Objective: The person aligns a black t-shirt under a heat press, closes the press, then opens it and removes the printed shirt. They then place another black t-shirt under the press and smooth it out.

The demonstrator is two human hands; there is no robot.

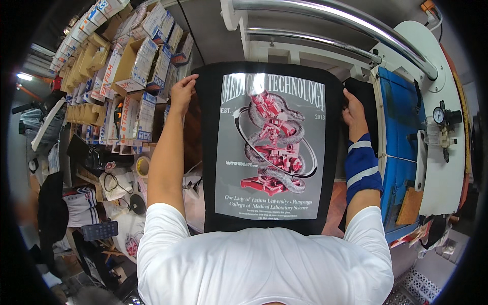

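A black cloth (pixel 333 168) is spread out in front of me, held taut at its upper corners. On it lies a glossy grey sheet print (pixel 269 147) with white lettering and a red microscope wound by a grey snake. My left hand (pixel 184 92) pinches the cloth's upper left corner between thumb and fingers. At the upper right edge my right hand (pixel 354 111) grips the cloth, thumb on top and the fingers partly hidden. A blue band with pale stripes (pixel 363 165) covers my right forearm. The lower edge of the cloth meets my white shirt.
A white machine frame with chrome bars (pixel 335 19) stands beyond the cloth. To the right are a blue box-like unit (pixel 401 132) and a pressure gauge (pixel 438 115). Cardboard boxes (pixel 134 66) fill shelves at the left, with a tape roll (pixel 143 166) and a phone (pixel 99 231) nearer me.
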